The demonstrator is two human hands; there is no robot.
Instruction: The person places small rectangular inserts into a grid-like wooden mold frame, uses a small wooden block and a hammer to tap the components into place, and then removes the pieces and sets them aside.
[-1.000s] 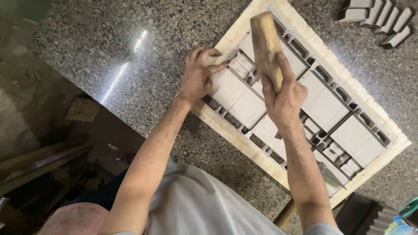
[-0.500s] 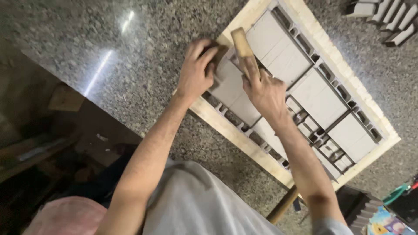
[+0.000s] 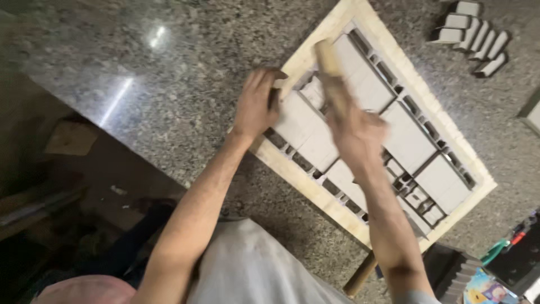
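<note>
Now the right hand grips a wooden block, fingers wrapped round it, over the frame near the bench's front edge; the left hand presses a grey piece, fingers together. Tap squarely and lightly, clear of those fingers

Motion-blurred right hand and wooden block, grip indistinct.

A workshop: granite slab, wooden frame of grey blocks.
</note>
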